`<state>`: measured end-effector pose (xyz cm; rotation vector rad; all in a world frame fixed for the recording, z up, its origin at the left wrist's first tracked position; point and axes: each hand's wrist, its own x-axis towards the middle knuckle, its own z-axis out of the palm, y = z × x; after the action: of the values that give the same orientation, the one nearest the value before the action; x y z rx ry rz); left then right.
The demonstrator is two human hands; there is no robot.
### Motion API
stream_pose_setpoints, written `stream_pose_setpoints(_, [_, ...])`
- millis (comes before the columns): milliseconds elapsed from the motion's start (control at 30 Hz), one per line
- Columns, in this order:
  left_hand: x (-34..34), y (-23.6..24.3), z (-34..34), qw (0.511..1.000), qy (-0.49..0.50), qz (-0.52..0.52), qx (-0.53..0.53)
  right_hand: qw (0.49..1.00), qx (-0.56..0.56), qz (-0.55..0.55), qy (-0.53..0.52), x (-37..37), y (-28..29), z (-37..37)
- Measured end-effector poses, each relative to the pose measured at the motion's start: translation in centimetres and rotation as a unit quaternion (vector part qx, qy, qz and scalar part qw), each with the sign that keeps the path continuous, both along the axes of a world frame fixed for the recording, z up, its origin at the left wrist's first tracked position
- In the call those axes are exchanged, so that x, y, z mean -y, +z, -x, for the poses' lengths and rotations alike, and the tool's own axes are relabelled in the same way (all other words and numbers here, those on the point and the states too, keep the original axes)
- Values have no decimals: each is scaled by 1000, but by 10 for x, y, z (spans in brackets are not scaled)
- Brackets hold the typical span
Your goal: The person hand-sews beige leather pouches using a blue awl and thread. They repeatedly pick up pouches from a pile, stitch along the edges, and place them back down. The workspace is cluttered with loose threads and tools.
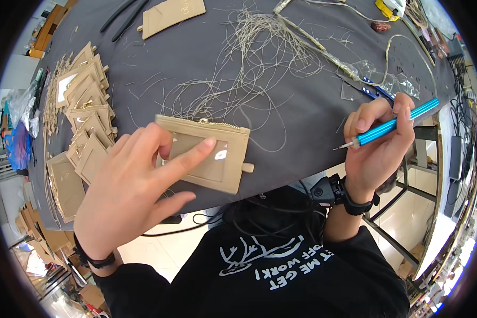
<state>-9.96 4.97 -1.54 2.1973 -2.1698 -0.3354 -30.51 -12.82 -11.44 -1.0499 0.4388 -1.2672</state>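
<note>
A beige zippered card holder (236, 164) with a clear window lies near the table's front edge. My left hand (138, 180) rests over its left side with fingers apart, the index fingertip touching the window area. That hand hides the holder's left end. In my right hand (379, 140), raised off to the right of the holder, is a blue metallic pen-shaped tool (392, 124). Its thin metal tip points left, away from the holder's surface. Thumb and fingers are closed round the tool's barrel.
A heap of loose beige threads (265, 47) spreads behind the holder. Stacked beige card holders (93, 119) line the left side, and another holder (174, 17) lies at the back. Blue-handled scissors (373, 91) and clear plastic scraps (403, 85) sit at the right.
</note>
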Motion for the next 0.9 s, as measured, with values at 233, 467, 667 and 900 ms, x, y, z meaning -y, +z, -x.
stream_pose_setpoints(233, [11,-20,12,991,64,76,-87,1000,-9,9,6,0,0,0])
stream_pose_setpoints(467, [36,-34,14,984,27,62,-163,999,-5,35,16,-1,0,0])
stream_pose_setpoints(667, [43,-32,13,975,46,43,-214,1000,6,13,11,0,0,0])
stream_pose_setpoints(900, [54,-32,4,984,-21,16,-175,1000,0,23,19,2,-1,2])
